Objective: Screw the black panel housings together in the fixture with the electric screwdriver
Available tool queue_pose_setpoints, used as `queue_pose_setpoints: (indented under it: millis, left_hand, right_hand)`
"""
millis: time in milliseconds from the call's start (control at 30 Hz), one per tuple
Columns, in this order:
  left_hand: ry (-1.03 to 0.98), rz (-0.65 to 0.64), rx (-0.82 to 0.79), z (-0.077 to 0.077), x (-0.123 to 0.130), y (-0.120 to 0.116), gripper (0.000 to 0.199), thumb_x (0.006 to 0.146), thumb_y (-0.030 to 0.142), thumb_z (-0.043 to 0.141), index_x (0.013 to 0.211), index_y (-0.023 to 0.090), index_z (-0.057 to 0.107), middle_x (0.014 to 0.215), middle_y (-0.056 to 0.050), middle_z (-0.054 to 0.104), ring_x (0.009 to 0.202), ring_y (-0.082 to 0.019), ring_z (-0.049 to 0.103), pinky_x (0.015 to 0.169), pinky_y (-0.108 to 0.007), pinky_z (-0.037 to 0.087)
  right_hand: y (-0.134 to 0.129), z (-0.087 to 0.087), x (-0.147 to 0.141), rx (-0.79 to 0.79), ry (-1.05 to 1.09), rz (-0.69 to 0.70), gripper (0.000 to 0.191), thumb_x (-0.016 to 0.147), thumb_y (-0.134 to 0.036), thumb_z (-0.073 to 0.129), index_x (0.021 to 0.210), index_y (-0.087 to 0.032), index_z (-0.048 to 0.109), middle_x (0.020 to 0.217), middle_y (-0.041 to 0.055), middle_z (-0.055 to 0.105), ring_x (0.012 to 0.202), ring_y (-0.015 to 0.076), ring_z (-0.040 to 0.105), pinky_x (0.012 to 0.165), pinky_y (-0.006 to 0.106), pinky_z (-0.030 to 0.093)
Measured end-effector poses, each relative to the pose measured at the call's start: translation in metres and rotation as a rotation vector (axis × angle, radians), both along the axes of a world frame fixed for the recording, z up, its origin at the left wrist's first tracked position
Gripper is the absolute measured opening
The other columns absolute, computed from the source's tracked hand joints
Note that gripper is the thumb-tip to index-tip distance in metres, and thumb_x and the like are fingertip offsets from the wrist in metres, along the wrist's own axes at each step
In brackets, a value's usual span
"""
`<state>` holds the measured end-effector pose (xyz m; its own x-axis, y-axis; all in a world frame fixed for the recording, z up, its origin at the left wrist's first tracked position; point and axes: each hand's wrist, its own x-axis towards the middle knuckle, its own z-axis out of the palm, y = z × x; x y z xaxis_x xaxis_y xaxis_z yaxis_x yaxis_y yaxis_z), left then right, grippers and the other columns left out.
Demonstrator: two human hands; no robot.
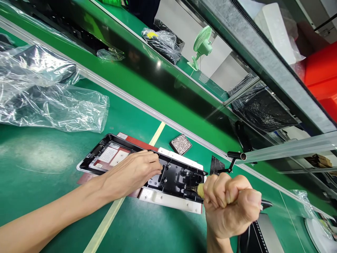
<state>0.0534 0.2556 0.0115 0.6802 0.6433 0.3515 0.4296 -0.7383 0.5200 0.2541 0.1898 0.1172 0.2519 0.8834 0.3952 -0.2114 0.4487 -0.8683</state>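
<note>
A long black plastic housing (pixel 173 177) lies across a red and white fixture (pixel 171 201) on the green bench. My left hand (pixel 139 170) rests over its middle, fingers curled and pressed together. Whatever those fingertips hold, if anything, is hidden. My right hand (pixel 230 203) is closed in a fist around a screwdriver with a yellow handle (pixel 200 190). Its shaft points left to the inside of the housing's right end, near small screw posts; whether the tip touches a screw I cannot tell. At the left end, the housing's open frame shows a white label (pixel 108 154) beneath.
A small speckled block (pixel 181 144) sits behind the fixture. Clear plastic bags (pixel 79 105) cover the left of the bench. A metal rail (pixel 131 102) runs behind, with a short tube on a bracket (pixel 237 155) at right. A green fan (pixel 202 44) stands farther back.
</note>
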Motion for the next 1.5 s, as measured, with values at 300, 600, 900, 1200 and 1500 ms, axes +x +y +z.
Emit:
queue_pose_setpoints:
  millis: [300, 600, 900, 1200, 1500]
  left_hand:
    - [0.015, -0.005, -0.006, -0.0009, -0.0009, -0.0002, 0.026, 0.104, 0.023, 0.048, 0.100, 0.020, 0.073, 0.087, -0.003, 0.066, 0.082, -0.017, 0.061, 0.071, -0.032, 0.046]
    - [-0.012, -0.008, -0.014, 0.0000, -0.0007, -0.0007, 0.027, 0.105, 0.026, 0.047, 0.099, 0.019, 0.073, 0.086, -0.002, 0.065, 0.080, -0.016, 0.061, 0.070, -0.032, 0.046]
    - [0.015, -0.004, -0.005, -0.0007, -0.0012, -0.0006, 0.024, 0.103, 0.022, 0.049, 0.101, 0.021, 0.073, 0.089, -0.003, 0.066, 0.083, -0.017, 0.062, 0.073, -0.032, 0.048]
    - [0.020, -0.001, -0.029, -0.0024, -0.0012, -0.0008, 0.022, 0.102, 0.019, 0.052, 0.099, 0.022, 0.073, 0.090, -0.002, 0.066, 0.085, -0.017, 0.062, 0.075, -0.032, 0.049]
    - [0.041, 0.000, -0.063, -0.0047, -0.0008, 0.0004, 0.023, 0.101, 0.018, 0.052, 0.096, 0.022, 0.074, 0.089, -0.002, 0.064, 0.082, -0.016, 0.062, 0.071, -0.029, 0.047]
  right_hand:
    - [0.0002, 0.0000, 0.0020, -0.006, -0.006, 0.035, 0.046, 0.095, -0.041, 0.051, 0.058, -0.021, 0.033, 0.046, -0.0084, 0.023, 0.038, 0.0068, 0.020, 0.036, 0.019, 0.023]
    - [-0.0011, -0.0014, 0.0027, 0.004, -0.002, 0.018, 0.041, 0.095, -0.039, 0.049, 0.060, -0.022, 0.036, 0.047, -0.0086, 0.024, 0.038, 0.0070, 0.021, 0.036, 0.019, 0.024]
    - [-0.0008, -0.0015, 0.0025, 0.015, -0.013, 0.009, 0.042, 0.096, -0.039, 0.048, 0.060, -0.022, 0.035, 0.047, -0.0087, 0.024, 0.038, 0.0069, 0.021, 0.036, 0.018, 0.024]
    - [-0.0007, -0.0009, 0.0000, 0.014, -0.007, 0.008, 0.043, 0.096, -0.039, 0.048, 0.059, -0.022, 0.037, 0.047, -0.0088, 0.023, 0.037, 0.0070, 0.020, 0.035, 0.019, 0.022]
    - [-0.0007, 0.0006, -0.0003, 0.012, -0.030, -0.032, 0.040, 0.095, -0.035, 0.048, 0.059, -0.021, 0.037, 0.046, -0.0092, 0.024, 0.037, 0.0063, 0.021, 0.035, 0.018, 0.025]
